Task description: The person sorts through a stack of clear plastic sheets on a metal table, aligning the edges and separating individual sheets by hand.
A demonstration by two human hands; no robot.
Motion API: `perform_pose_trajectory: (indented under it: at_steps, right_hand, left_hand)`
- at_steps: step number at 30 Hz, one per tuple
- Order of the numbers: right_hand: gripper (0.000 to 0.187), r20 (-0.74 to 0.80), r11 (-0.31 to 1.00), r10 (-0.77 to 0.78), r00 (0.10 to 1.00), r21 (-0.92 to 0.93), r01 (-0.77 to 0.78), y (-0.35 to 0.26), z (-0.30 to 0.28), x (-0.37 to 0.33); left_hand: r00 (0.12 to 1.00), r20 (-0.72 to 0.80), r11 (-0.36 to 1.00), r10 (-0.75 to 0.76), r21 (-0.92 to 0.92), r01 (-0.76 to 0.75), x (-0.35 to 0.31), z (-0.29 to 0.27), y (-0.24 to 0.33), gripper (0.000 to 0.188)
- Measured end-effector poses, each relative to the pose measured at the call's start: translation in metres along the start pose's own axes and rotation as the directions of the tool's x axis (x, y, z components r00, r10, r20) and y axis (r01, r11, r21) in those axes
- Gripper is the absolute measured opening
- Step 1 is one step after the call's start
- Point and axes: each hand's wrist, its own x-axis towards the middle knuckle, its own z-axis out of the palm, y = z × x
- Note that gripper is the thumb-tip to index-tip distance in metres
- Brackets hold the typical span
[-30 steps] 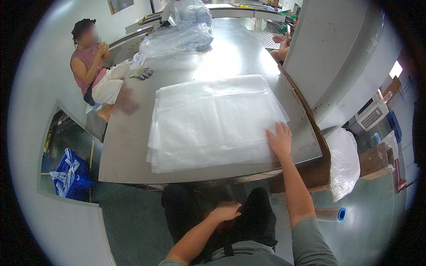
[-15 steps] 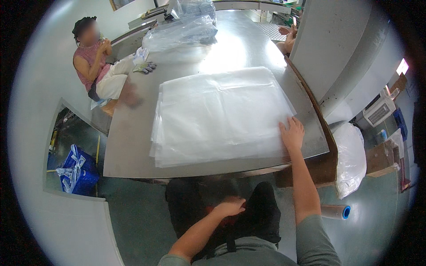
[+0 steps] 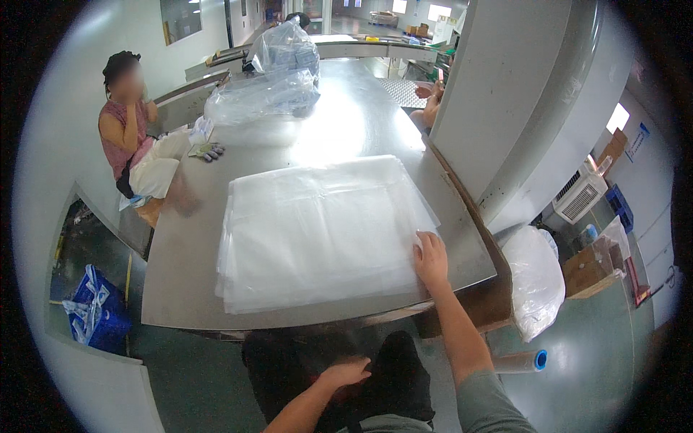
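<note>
1 column [image 3: 498, 94] flanks the tabletop's [image 3: 180, 267] right edge; your half-curled right hand [image 3: 431, 258] touches sheets [image 3: 321, 238], left hand [image 3: 346, 372] below the near edge; grips unclear.

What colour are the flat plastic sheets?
The flat, rectangular plastic sheets are cloudy white, best seen in the head view.

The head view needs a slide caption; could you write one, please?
Right hand at the edge of stacked translucent sheets on a metal table; left hand near dark trousers.

sheets [image 3: 325, 234] transl. wht | tabletop [image 3: 180, 281] slvr-gry | trousers [image 3: 406, 372] blk | sleeve [image 3: 487, 400] gry-grn
</note>
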Motion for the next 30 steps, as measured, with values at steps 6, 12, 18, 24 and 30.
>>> perform_pose_trajectory:
  at_steps: [6, 12, 18, 24, 30]
  right_hand:
    - [0.036, -0.005, 0.999, -0.039, 0.999, -0.029, 0.039, 0.006, 0.005, 0.000]
    - [0.024, -0.111, 0.991, 0.117, 0.987, -0.055, -0.124, 0.007, 0.012, 0.005]
    - [0.012, -0.070, 0.994, 0.093, 0.993, -0.050, -0.097, 0.011, 0.022, 0.003]
    - [0.011, -0.083, 0.995, 0.026, 0.996, -0.091, -0.033, 0.009, 0.021, 0.007]
    - [0.011, -0.071, 0.988, 0.095, 0.993, -0.113, -0.102, 0.001, 0.014, 0.007]
  left_hand:
    - [0.999, -0.009, 0.999, 0.037, 0.030, -0.037, -0.007, -0.008, 0.007, 0.049]
    - [0.992, 0.119, 0.999, -0.028, -0.018, 0.030, -0.003, -0.017, 0.018, 0.058]
    - [0.997, 0.070, 0.998, 0.012, 0.054, -0.016, -0.005, -0.014, 0.018, 0.056]
    - [0.995, 0.034, 0.995, 0.091, 0.042, -0.092, 0.001, -0.014, 0.017, 0.055]
    - [0.995, 0.066, 0.994, 0.079, 0.068, -0.083, 0.002, -0.012, 0.018, 0.058]
